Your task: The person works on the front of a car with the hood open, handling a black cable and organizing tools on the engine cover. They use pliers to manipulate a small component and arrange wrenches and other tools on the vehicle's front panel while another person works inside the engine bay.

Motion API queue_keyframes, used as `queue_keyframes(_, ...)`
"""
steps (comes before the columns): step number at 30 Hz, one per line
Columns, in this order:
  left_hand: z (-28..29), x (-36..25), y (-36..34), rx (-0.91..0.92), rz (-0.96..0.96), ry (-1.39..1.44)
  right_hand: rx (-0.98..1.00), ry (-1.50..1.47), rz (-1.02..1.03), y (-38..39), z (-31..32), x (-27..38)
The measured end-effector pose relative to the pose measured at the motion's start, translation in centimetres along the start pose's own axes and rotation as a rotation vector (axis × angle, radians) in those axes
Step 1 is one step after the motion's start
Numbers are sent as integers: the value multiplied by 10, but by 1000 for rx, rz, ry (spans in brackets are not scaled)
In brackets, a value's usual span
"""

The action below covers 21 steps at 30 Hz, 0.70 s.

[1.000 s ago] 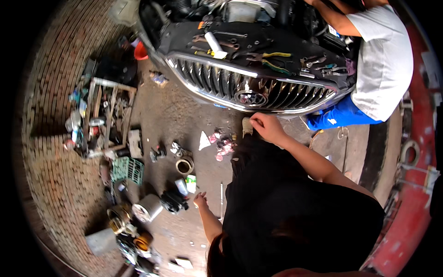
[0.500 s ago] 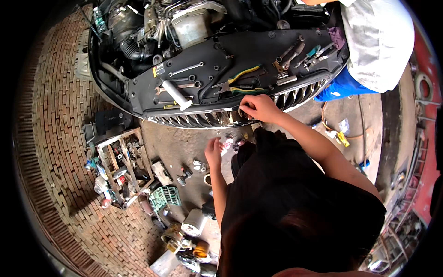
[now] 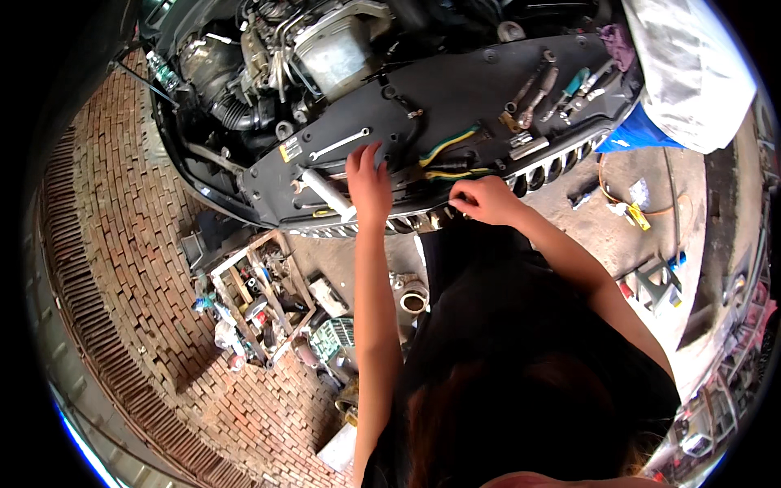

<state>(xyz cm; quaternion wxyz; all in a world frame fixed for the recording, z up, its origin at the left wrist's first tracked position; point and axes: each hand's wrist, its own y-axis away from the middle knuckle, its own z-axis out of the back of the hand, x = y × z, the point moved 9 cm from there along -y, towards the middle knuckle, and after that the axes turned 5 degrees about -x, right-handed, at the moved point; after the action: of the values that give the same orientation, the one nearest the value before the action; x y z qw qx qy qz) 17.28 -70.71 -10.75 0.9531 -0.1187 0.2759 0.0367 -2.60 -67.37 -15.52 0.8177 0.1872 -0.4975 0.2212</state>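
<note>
A: Where's the cable?
B: The yellow-green cable point(image 3: 446, 146) lies across the black panel point(image 3: 455, 89) at the car's front, just above the grille point(image 3: 553, 167).
A: And the hands?
B: The right hand point(image 3: 482, 200) is curled, fingers pinching something small at the grille's edge; what it is I cannot tell. The left hand point(image 3: 368, 180) lies flat and spread on the panel, probably to steady the body.
A: Tools?
B: A wrench point(image 3: 340, 144) sits beside the left hand; more tools point(image 3: 547, 88) rest on the panel, likely for easy reach. A wooden crate point(image 3: 259, 294) of parts stands on the brick floor point(image 3: 114, 268).
</note>
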Motion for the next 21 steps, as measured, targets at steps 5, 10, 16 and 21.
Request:
queue_keyframes(5, -27, -7, -27, 167, -59, 158, -7, -15, -53, -1, 3, -7)
queue_keyframes(10, -39, 9, -31, 301, -145, 141, -37, 11, -65, -2, -2, -8)
queue_keyframes(16, -40, 18, -25, 330, -28, 292, -471, -163, -164, 12, 39, 6)
queue_keyframes(21, -35, 18, -20, 277, -33, 272, -719, 116, -349, 11, 89, -15)
